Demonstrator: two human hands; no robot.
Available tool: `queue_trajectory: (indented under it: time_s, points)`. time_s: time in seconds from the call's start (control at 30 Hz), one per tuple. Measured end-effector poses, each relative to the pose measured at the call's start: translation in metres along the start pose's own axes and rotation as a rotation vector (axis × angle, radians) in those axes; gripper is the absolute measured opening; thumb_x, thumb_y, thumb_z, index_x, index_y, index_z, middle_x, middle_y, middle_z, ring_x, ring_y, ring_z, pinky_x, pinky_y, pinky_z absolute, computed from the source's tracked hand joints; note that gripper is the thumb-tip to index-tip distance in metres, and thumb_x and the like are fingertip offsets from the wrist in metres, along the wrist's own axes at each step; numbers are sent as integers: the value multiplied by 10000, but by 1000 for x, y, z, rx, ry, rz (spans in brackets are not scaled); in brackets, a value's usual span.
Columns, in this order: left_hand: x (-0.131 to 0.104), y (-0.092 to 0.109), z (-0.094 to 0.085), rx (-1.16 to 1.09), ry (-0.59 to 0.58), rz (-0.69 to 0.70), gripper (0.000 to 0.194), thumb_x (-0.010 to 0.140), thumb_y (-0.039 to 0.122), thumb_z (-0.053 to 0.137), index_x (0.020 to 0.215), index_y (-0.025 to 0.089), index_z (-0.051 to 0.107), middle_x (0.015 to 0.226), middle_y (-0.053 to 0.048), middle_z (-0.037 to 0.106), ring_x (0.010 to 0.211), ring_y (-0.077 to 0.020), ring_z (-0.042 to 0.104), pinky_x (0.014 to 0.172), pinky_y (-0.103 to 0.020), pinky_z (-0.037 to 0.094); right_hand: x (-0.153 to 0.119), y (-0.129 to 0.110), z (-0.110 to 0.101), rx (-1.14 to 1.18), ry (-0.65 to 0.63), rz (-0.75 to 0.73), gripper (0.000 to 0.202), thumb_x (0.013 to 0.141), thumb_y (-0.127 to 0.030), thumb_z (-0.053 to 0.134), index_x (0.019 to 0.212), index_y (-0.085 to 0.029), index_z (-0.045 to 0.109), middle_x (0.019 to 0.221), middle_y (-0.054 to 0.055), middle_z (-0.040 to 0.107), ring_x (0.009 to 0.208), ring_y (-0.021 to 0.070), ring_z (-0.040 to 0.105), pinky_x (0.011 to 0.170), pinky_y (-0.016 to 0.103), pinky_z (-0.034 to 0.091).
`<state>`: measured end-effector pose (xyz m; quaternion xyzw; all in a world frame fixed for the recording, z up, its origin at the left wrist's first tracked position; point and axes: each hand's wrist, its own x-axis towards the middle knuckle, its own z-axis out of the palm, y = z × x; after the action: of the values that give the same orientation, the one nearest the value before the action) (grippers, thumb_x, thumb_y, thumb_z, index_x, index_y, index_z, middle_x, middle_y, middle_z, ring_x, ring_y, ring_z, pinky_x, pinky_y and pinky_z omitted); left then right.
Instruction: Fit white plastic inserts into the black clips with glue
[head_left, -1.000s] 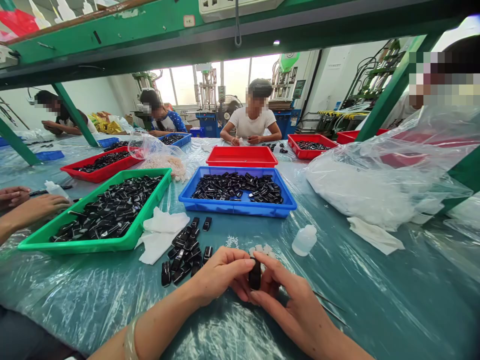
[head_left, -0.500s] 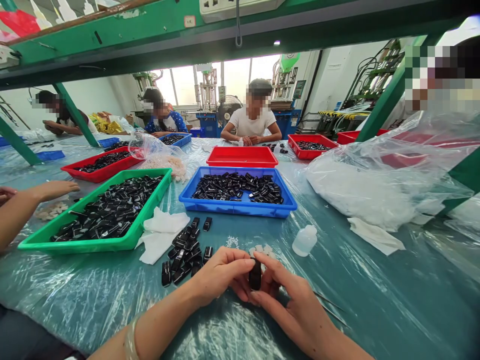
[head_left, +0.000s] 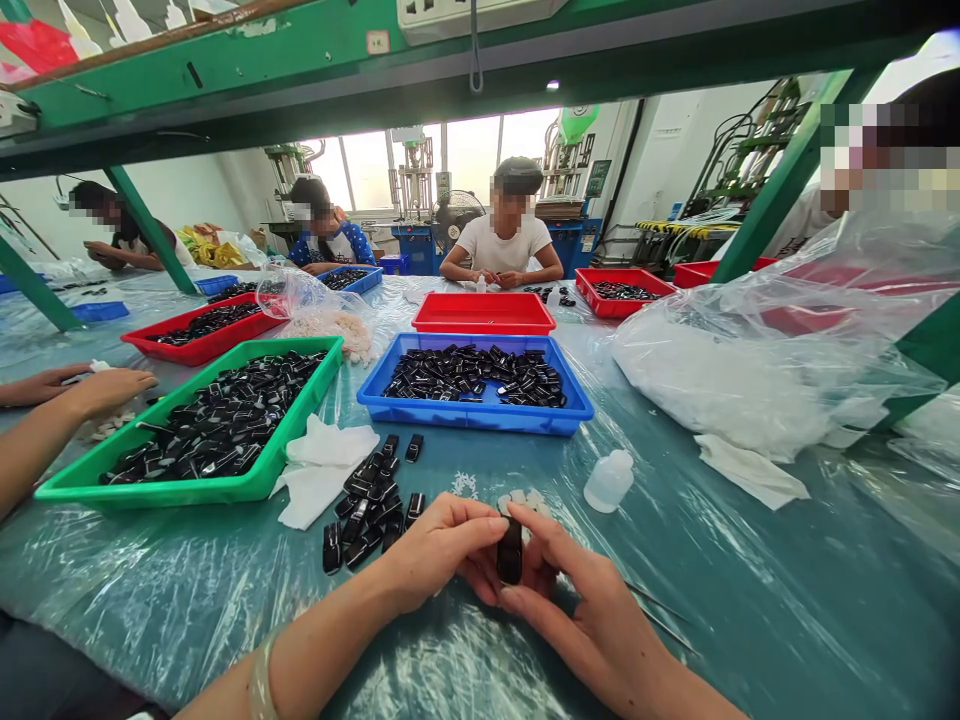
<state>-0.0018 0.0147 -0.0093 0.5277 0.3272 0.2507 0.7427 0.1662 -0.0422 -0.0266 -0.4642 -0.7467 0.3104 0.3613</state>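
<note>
A: What's diff. vs. 0.5 s ago?

B: V. little up close. L hand and R hand keep the same black piece upright between them, over the counter. So, I'd judge, work's still on that one pc. Far left, a white bottle tip now shows by a co-worker's hand.

A: Fingers?

B: Both sets nearly closed, approx. the pc's width apart: L thumb on its upper end, R index at the top, R thumb low.

A: Counts?

B: Nearby: 1 green tray, 1 blue tray, 1 red tray just behind the blue. 1 bottle beyond R hand, to its right. 2 cloths: left cloth touching the green, right cloth by the plastic bag. 2 thin metal prongs poke out by R hand; can't tell if held.

A: Loose pcs?

B: Pile left of L hand overlaps too much to count; 1 loner apart. White bits: too small, no count.
</note>
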Motion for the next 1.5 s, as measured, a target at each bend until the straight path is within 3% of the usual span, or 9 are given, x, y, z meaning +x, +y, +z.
queue_trajectory:
  time_s: [0.53, 1.1, 1.5]
  points:
    - [1, -1, -1, -6, -17, -2, 333, 758, 408, 576, 668, 93, 637, 602, -66, 642, 516, -121, 619, 480, -186, 485, -1, 4, 1, 20, 8, -5, 472, 849, -189, 505, 1297, -248, 370, 774, -30, 589, 657, 108, 541, 629, 231, 455]
    - [-1, 2, 1, 85, 8, 7, 404, 676, 505, 642, 635, 104, 615, 548, -31, 581, 494, -111, 568, 493, -209, 477, 1, -5, -2, -14, 9, -11, 386, 808, -131, 519, 1174, -230, 445, 716, -29, 578, 619, 120, 551, 590, 236, 453]
    - [-1, 3, 1, 50, -15, 18, 336, 672, 431, 662, 626, 102, 610, 549, -34, 594, 505, -121, 594, 490, -204, 479, 2, -5, -2, 6, 10, -8, 389, 817, -139, 515, 1179, -242, 415, 717, -42, 575, 614, 109, 550, 577, 220, 441]
